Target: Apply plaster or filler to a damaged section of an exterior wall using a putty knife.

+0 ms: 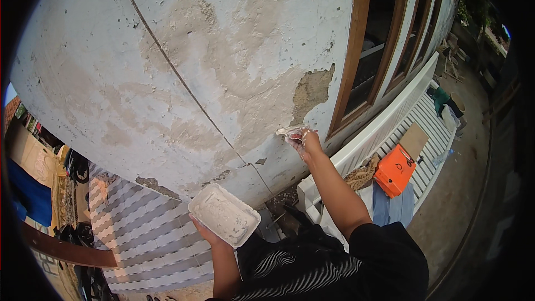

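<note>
My left hand (206,231) is closed on the side of a white rectangular tub (253,228), whose inside is smeared with pale putty (223,213). My right hand (308,144), specked with white, grips a putty knife (287,131) at the wall (184,103). Putty covers its blade, and a bit of red shows between my fingers. The blade is by the lower end of a bare patch (311,92) where the paint has come off and rough grey-brown render shows. Beige putty patches (245,83) spread over the wall to the left of it.
A crack or cable line (167,61) runs diagonally down the wall. Right of the patch are wood-framed windows (348,100). Below them stands a white slatted bench (384,134) with an orange box (394,170), cardboard (413,141) and cloth. Striped floor tiles (150,234) lie at lower left.
</note>
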A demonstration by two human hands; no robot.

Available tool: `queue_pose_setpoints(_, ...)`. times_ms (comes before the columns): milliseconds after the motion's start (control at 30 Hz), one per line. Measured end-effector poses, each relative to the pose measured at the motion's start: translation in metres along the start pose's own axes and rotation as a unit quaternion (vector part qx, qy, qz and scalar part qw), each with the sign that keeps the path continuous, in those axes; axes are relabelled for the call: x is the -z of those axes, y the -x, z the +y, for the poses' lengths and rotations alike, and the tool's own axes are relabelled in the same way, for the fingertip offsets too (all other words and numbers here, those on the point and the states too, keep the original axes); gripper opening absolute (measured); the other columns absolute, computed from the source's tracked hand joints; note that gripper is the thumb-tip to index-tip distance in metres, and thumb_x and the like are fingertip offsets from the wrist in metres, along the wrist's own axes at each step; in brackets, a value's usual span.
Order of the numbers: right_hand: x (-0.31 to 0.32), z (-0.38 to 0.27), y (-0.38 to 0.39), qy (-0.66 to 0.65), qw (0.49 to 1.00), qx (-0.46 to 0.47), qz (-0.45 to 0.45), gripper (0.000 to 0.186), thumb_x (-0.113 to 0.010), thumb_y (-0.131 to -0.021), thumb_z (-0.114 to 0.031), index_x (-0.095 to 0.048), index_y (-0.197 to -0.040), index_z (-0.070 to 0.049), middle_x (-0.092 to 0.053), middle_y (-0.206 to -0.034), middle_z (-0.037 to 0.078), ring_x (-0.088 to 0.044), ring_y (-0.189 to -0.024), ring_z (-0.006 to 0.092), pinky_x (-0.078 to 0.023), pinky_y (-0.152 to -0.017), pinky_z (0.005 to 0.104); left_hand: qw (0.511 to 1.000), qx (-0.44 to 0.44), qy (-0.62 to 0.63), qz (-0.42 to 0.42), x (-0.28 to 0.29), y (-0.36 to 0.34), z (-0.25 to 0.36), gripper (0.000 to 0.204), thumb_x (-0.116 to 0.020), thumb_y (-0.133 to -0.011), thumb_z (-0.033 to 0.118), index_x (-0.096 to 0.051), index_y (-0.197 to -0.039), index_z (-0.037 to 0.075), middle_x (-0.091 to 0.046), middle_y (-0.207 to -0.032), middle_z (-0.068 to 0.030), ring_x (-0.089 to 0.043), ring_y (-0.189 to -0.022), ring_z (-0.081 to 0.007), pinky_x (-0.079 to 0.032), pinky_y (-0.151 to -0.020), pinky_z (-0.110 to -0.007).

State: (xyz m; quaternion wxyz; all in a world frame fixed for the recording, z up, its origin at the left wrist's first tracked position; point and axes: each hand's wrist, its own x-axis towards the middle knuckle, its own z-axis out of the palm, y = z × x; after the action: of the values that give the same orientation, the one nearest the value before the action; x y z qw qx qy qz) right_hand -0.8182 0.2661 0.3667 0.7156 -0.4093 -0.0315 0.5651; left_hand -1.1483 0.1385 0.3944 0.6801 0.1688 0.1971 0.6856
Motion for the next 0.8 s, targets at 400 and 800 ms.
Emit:
queue_pose_setpoints(400, -0.022, -0.035, -0.001, -0.058, 0.998, -0.026, -0.011, 0.012, -0.04, -0.095, -0.01, -0.045, -0.094, 0.001, -0.052, -0.084, 0.013, -0.057, -0.075, 0.0257, -0.058, -0.078, 0.048, 0.999, 0.004, 0.0, 0.033, 0.002, 0.0, -0.001, 0.063, -0.035, -0.092, 0.057, -0.041, -0.137, 0.013, -0.046, -0.138, -0.0104, -0.047, -0.122, -0.0351, -0.039, -0.101, -0.051)
queue_pose_setpoints(800, 0.002, 0.006, -0.026, -0.093, 0.995, -0.039, 0.026, 0.012, -0.041, -0.094, -0.009, -0.047, -0.092, 0.001, -0.052, -0.086, 0.013, -0.057, -0.077, 0.0252, -0.057, -0.082, 0.0465, 0.999, 0.004, 0.008, 0.053, -0.005, 0.003, -0.002, 0.063, -0.033, -0.092, 0.056, -0.041, -0.138, 0.013, -0.046, -0.138, -0.0107, -0.048, -0.121, -0.0347, -0.04, -0.1, -0.051)
